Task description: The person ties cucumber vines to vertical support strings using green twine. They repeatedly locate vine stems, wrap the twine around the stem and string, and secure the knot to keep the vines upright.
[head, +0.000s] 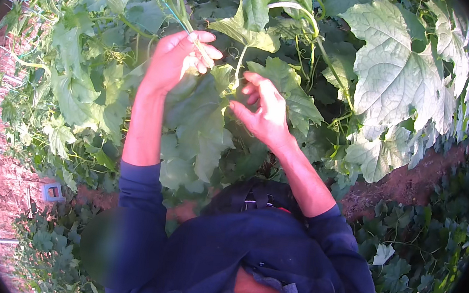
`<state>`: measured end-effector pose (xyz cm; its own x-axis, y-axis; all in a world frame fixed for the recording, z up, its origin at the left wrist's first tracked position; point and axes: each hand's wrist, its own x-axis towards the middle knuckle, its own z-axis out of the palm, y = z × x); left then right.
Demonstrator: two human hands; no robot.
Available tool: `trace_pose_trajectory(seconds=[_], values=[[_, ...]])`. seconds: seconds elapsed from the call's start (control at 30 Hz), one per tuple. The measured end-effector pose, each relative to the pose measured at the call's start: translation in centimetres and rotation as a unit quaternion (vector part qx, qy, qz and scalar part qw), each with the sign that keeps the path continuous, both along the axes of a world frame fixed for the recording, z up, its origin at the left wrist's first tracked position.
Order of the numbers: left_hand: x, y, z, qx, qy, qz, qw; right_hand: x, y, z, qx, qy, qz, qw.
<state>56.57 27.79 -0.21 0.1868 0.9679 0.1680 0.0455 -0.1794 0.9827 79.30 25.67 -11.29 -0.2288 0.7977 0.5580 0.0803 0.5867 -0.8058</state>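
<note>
My left hand (170,60) pinches a pale green vine stem (184,17) between thumb and fingers. Along that stem runs a taut blue-green twine (170,6), which meets the hand at the thumb. To the right, my right hand (266,111) has its thumb and fingers apart, with nothing visibly held. Its fingertips are close to a thin leaf stalk (240,63) and a shoot with small tendrils; whether they touch is hard to tell. A large lobed leaf (196,121) hangs below and between both hands.
Dense vine foliage (75,69) surrounds the hands, with broad pale leaves (397,65) at the right. Reddish bare soil (0,173) runs along the left, where a blue-grey plastic object (53,192) lies. Several blue strings cross the left edge. A dark bag-like item (250,197) is at my waist.
</note>
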Motion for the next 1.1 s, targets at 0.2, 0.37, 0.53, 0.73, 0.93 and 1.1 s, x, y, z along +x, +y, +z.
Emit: trace_pose_trajectory(seconds=[0.2, 0.37, 0.53, 0.73, 0.93, 1.1], values=[[0.3, -0.4, 0.2, 0.012, 0.010, 0.005, 1.000, -0.9, 1.2, 0.1, 0.101, -0.028, -0.029, 0.994], [0.8, -0.6, -0.1, 0.012, -0.013, 0.002, 1.000, -0.3, -0.1, 1.1, -0.004, 0.010, -0.029, 1.000], [1.2, -0.9, 0.0, 0.007, 0.000, -0.009, 1.000, 0.2, 0.2, 1.3, 0.099, -0.012, 0.000, 0.995], [0.4, -0.7, -0.5, 0.030, -0.001, -0.004, 1.000, 0.8, 1.1, 2.4, 0.074, -0.062, 0.060, 0.994], [0.1, 0.0, -0.8, 0.069, -0.061, 0.037, 0.995, -0.1, 0.5, 0.9, -0.303, 0.217, 0.098, 0.923], [-2.3, -0.5, -0.1, 0.098, -0.077, 0.068, 0.990, 2.7, 1.5, -2.4, -0.424, 0.374, 0.084, 0.820]])
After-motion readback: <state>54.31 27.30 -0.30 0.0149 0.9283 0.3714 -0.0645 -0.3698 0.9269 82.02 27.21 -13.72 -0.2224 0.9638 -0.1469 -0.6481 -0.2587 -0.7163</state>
